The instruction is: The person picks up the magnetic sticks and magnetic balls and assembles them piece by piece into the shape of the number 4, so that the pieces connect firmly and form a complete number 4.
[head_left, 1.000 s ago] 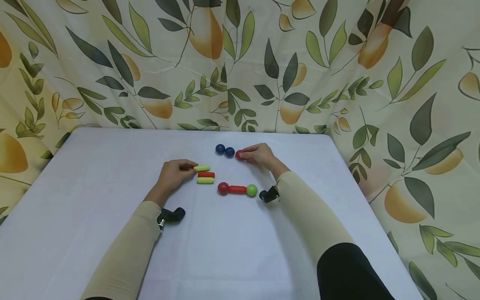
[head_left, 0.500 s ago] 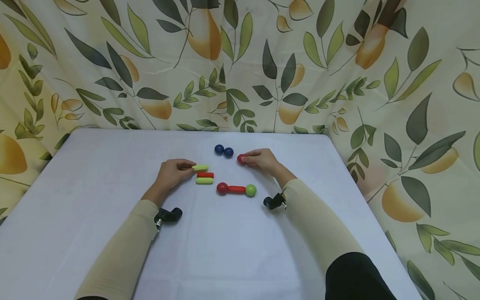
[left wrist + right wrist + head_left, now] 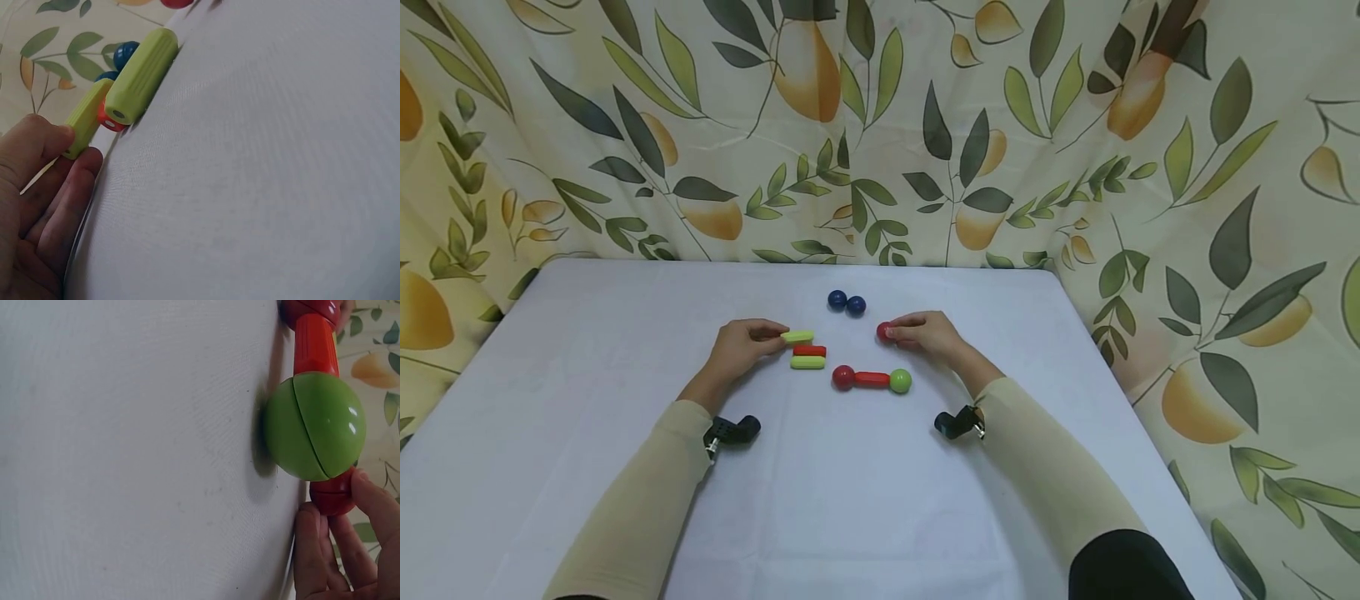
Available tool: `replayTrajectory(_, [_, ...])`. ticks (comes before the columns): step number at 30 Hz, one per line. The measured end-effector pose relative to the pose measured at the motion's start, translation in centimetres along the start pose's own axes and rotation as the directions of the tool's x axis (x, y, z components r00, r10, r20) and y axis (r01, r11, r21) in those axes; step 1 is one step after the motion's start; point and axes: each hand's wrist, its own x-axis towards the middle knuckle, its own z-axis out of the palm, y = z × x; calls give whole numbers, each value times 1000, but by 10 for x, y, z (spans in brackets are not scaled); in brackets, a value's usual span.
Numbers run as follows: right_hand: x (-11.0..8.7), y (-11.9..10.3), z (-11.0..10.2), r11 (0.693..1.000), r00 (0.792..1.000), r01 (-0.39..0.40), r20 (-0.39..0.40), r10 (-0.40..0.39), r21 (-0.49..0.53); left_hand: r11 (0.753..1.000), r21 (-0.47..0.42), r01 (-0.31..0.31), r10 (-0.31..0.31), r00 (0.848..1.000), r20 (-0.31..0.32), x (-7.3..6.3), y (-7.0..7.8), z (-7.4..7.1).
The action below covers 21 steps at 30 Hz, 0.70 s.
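Note:
My left hand pinches the end of a yellow-green rod between thumb and fingers. Beside that rod lie a red rod and another yellow-green rod, roughly parallel. In my right hand a red ball is held by the fingertips, just above or on the table; I cannot tell which. Nearer to me, a red rod lies joined between a second red ball and a green ball. In the right wrist view the green ball partly hides the held red ball.
Two dark blue balls sit side by side toward the far edge of the white-covered table. A patterned fabric with leaves and fruit hangs behind and to the sides. Each wrist carries a small black camera.
My right hand has drawn the red ball toward me and slightly right, away from the blue balls beside which it was. The left hand stays almost still on the yellow-green rod.

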Motion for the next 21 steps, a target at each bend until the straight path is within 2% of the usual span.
replayTrajectory(7, [-1, -1, 3, 999, 1000, -3, 4, 3, 47, 1000, -23, 7, -6, 1000, 9, 5, 2, 3])
replayTrajectory(12, [1, -1, 5, 999, 1000, 10, 6, -10, 40, 999, -39, 25, -24, 999, 22, 10, 6, 8])
replayTrajectory(21, [0, -7, 16, 998, 999, 31, 17, -32, 50, 1000, -28, -6, 7, 998, 60, 18, 11, 15])
